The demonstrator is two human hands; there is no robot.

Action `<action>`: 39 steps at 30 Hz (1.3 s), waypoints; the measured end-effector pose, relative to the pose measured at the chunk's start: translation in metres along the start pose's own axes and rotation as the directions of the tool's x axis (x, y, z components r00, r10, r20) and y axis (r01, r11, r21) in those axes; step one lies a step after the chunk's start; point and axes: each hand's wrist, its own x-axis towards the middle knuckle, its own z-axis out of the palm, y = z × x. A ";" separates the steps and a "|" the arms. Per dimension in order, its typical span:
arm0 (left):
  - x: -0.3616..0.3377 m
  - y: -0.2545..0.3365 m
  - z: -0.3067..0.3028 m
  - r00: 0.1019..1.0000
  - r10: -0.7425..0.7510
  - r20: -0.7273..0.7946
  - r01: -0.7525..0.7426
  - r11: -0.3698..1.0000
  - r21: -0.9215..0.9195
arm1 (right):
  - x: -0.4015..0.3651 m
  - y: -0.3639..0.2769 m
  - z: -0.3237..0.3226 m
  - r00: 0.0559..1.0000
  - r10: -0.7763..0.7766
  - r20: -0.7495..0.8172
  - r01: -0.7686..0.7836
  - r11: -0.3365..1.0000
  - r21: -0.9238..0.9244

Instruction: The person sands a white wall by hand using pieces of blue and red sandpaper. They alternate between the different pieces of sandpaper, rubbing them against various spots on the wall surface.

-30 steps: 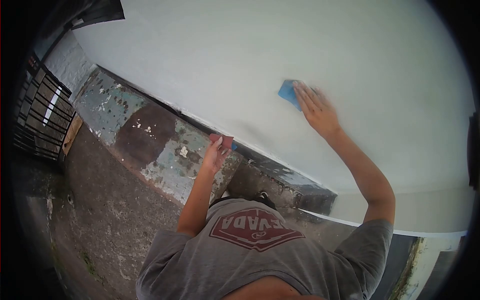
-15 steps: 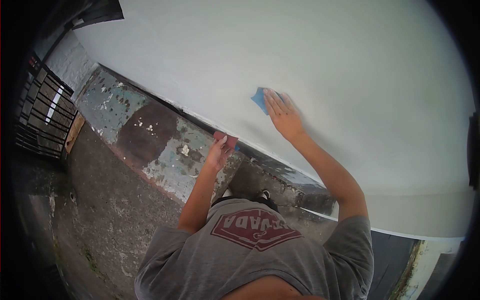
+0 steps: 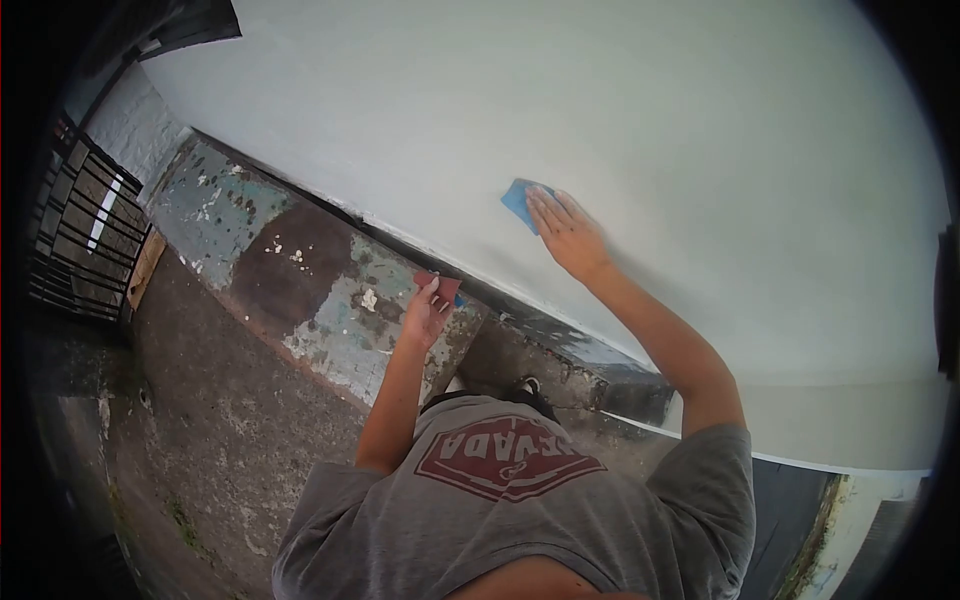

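Observation:
My right hand [image 3: 568, 236] lies flat against the pale wall [image 3: 720, 160], its fingers pressing a piece of blue-backed sandpaper [image 3: 516, 203] to the surface. Part of that sheet is covered by the fingers. Lower and to the left, my left hand [image 3: 427, 318] pinches a second piece of sandpaper [image 3: 440, 289]. Its reddish side faces up, and a bit of blue shows at its edge. This left hand is held away from the wall, above the painted ledge.
Along the wall's foot runs a ledge [image 3: 330, 335] with peeling, patchy paint. Rough concrete ground [image 3: 225, 400] lies to the left. A black metal gate [image 3: 90, 225] stands at the far left, and a dark panel [image 3: 790, 510] is at the lower right.
My left hand has shifted slightly left and down and turned its sandpaper a little. My right hand stays nearly in place on the wall, with slightly more of its sheet showing.

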 end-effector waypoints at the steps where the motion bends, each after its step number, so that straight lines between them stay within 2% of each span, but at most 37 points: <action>1: 0.000 0.004 -0.003 1.000 0.014 -0.002 -0.014 1.000 0.003 | 0.001 -0.003 -0.003 1.000 0.010 0.027 -0.010 1.000 0.003; 5: 0.001 0.004 -0.009 0.999 0.039 -0.009 -0.040 0.999 -0.011 | 0.006 0.035 -0.067 0.984 0.124 -0.126 -0.123 0.992 0.019; 7: 0.006 0.004 -0.011 0.999 0.039 -0.016 -0.039 0.999 -0.028 | 0.008 0.040 -0.078 0.981 0.137 -0.138 -0.141 0.990 -0.022; 9: 0.008 0.000 -0.011 1.000 0.018 -0.014 -0.019 0.999 -0.028 | 0.007 0.038 -0.067 0.986 0.114 -0.125 -0.121 0.991 -0.052; 11: 0.008 -0.004 -0.005 1.000 -0.003 -0.008 0.003 1.000 -0.019 | 0.001 0.020 -0.020 0.995 0.049 -0.087 -0.055 0.996 -0.071; 14: 0.006 -0.004 0.006 1.000 -0.023 0.005 0.023 1.000 0.007 | -0.004 -0.021 0.025 0.999 -0.005 0.048 0.005 1.000 0.007; 17: 0.002 -0.005 0.006 0.999 -0.022 -0.032 0.023 0.999 0.044 | 0.009 -0.021 0.017 0.998 -0.014 -0.064 0.023 0.988 0.153; 20: -0.001 -0.004 0.005 1.000 -0.004 -0.028 0.004 1.000 0.020 | 0.033 0.022 -0.058 0.980 -0.011 -0.199 0.001 0.999 -0.051; 23: -0.002 -0.001 0.009 1.000 -0.002 -0.018 0.003 1.000 0.017 | 0.033 0.048 -0.096 0.971 0.105 -0.217 -0.121 0.991 -0.064; 26: 0.004 -0.004 0.004 1.000 0.004 -0.001 -0.004 1.000 0.004 | 0.011 0.036 -0.045 0.992 -0.009 -0.130 -0.011 0.988 -0.156; 29: 0.005 -0.004 0.004 0.999 -0.003 -0.042 0.004 1.000 0.011 | 0.010 0.008 -0.008 0.997 0.014 -0.081 -0.017 0.999 -0.040; 34: 0.003 -0.001 -0.001 0.999 0.029 -0.028 -0.030 0.999 -0.011 | 0.016 0.013 -0.048 0.998 0.038 -0.051 -0.037 0.999 0.020; 37: 0.003 -0.007 -0.003 0.999 0.023 -0.041 -0.024 1.000 -0.017 | 0.015 0.038 -0.075 0.980 0.079 -0.184 -0.077 0.997 0.018; 39: 0.003 -0.013 -0.003 0.999 0.009 -0.039 -0.010 1.000 -0.015 | 0.015 0.039 -0.056 0.985 0.031 -0.172 -0.035 0.999 -0.023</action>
